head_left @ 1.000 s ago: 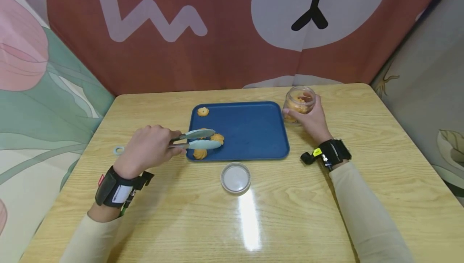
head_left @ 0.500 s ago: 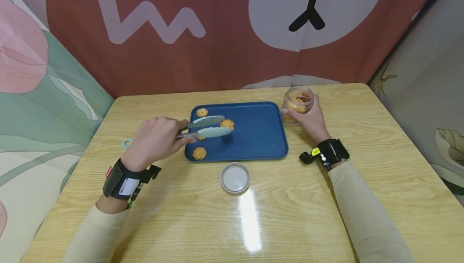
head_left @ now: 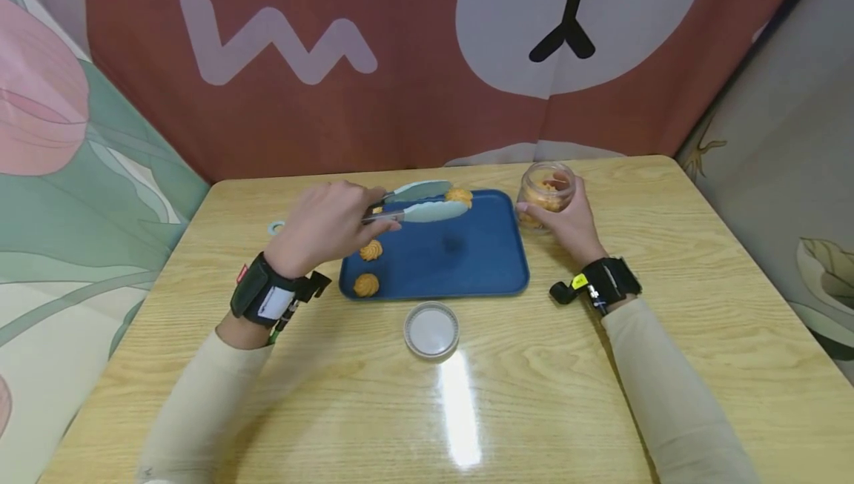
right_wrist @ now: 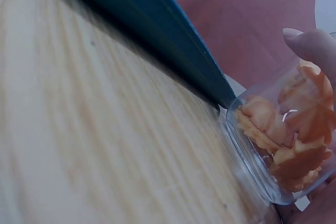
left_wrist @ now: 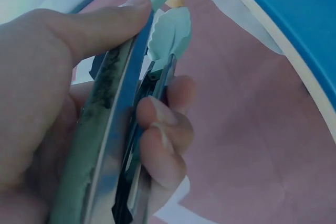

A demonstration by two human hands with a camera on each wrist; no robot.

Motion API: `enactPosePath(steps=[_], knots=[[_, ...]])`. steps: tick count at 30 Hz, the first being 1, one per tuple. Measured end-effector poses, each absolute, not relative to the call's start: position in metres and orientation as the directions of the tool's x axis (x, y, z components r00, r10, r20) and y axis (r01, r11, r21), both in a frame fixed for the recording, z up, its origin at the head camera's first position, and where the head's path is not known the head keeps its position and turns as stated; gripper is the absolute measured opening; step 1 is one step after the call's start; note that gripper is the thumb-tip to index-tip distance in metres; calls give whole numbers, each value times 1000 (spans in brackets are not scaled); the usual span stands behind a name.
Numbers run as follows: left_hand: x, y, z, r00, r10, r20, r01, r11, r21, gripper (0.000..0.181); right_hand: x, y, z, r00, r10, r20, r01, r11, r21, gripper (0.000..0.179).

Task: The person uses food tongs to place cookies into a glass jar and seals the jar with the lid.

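Observation:
My left hand (head_left: 330, 226) grips metal tongs (head_left: 437, 211) with pale mint heads. Held between the heads is a ridged golden cookie (head_left: 459, 197), raised over the blue tray (head_left: 467, 269); its shadow falls on the tray below. In the left wrist view, thumb and curled fingers squeeze the two tong arms (left_wrist: 107, 124). My right hand (head_left: 572, 223) holds a clear open jar (head_left: 547, 167) upright beside the tray's right end. Several cookies (right_wrist: 299, 166) show through its wall in the right wrist view. Two cookies (head_left: 370, 250) lie along the tray's left side, and another is mostly hidden behind the tongs.
A round lid (head_left: 431, 330) lies on the wooden table (head_left: 534, 395) just in front of the tray. Behind the table's far edge hangs a reddish-brown patterned cloth (head_left: 414, 113). Printed cloth also flanks both sides.
The left hand has moved right and away from the body, lifting the tongs and cookie from the tray's left part toward the jar. The right hand and jar have stayed in place.

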State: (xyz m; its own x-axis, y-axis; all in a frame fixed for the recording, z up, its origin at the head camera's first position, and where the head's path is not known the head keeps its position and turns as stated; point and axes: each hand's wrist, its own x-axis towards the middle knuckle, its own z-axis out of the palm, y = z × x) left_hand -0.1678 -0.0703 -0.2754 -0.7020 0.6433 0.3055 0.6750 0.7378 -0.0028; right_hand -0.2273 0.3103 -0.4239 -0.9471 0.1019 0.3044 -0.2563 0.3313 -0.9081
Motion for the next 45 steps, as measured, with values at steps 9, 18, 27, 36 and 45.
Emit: enactPosePath(steps=[9,18,27,36,45], knots=[[-181,-43,-265,-668,674,316,704,710,-27,36,-228,312,-428,-945,101,310,-260,344,-902,85],[-193,-20,-259,-656,681,324,702,709,-69,46,-228,311,-426,-949,111,296,-243,343,-907,87],[-198,-2,-254,-657,688,307,705,706,-73,47,-231,312,-427,-949,107,295,-248,319,-915,86],[-211,20,-251,-654,702,281,713,696,-81,35,-223,307,-413,-954,111,279,-230,323,-918,88],[-228,50,-251,-656,713,246,719,690,-82,36,-208,297,-397,-954,100,284,-238,326,-915,85]])
